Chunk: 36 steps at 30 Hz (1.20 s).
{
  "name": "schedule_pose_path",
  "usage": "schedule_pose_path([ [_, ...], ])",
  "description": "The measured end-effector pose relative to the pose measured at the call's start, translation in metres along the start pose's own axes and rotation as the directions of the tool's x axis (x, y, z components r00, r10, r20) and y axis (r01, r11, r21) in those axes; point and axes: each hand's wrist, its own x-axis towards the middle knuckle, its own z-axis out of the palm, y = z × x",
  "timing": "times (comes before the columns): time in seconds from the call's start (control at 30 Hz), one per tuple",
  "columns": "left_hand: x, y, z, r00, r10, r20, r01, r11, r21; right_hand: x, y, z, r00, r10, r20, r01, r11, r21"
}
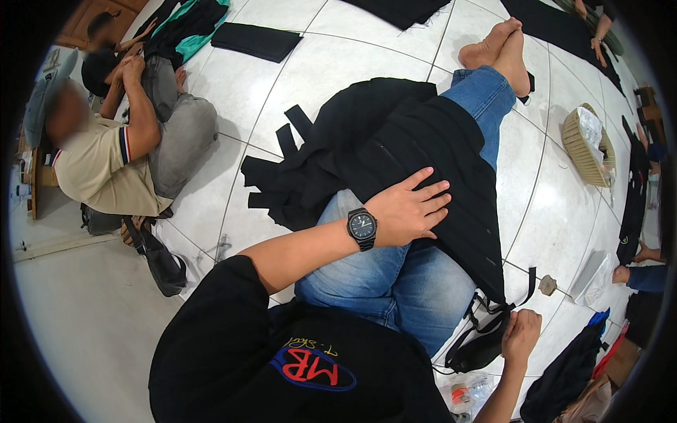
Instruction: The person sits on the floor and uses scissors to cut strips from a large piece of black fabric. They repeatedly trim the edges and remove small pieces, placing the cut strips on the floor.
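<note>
A black cloth garment [423, 141] lies spread over my jeans-clad legs, with several loose straps hanging off its left side. My left hand [409, 208], with a black watch [362, 229] on the wrist, lies flat on the cloth, its fingers spread. Out to the right, my right hand [522, 333] is raised with its fingers closed together; whatever they hold, if anything, is hidden. Just beside it, a small black bag [479, 345] with thin straps rests on the floor by my hip.
Two people sit on the tiled floor [282, 106] at the left, a black bag [159, 261] behind the nearer one. Folded black cloth [255, 42] lies ahead. On the right are a beige basket [585, 144], a small round object [547, 285] and other people's hands over dark cloth.
</note>
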Motion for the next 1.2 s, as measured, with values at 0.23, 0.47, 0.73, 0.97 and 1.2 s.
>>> schedule_pose_path([
  [0.23, 0.001, 0.002, 0.001, 1.000, -0.005, 0.001, 0.005, 1.000, 0.009, -0.019, 0.024, -0.004, 0.999, 0.043, 0.007, -0.043, 0.999, -0.029],
  [0.47, 0.001, 0.001, 0.003, 1.000, 0.006, -0.007, -0.006, 1.000, 0.013, -0.042, 0.052, -0.001, 0.999, 0.049, 0.005, -0.048, 0.996, -0.079],
  [0.73, 0.001, 0.003, 0.002, 1.000, -0.001, 0.005, 0.001, 1.000, 0.006, -0.058, 0.063, -0.004, 0.996, 0.084, -0.040, -0.087, 0.992, -0.088],
  [0.97, 0.000, 0.002, 0.001, 1.000, -0.005, 0.001, 0.005, 1.000, 0.008, -0.090, 0.095, -0.002, 0.988, 0.157, -0.002, -0.155, 0.975, -0.158],
  [1.2, 0.000, 0.001, 0.000, 1.000, -0.009, 0.009, 0.009, 1.000, 0.005, -0.135, 0.132, -0.006, 0.954, 0.296, -0.040, -0.294, 0.905, -0.308],
])
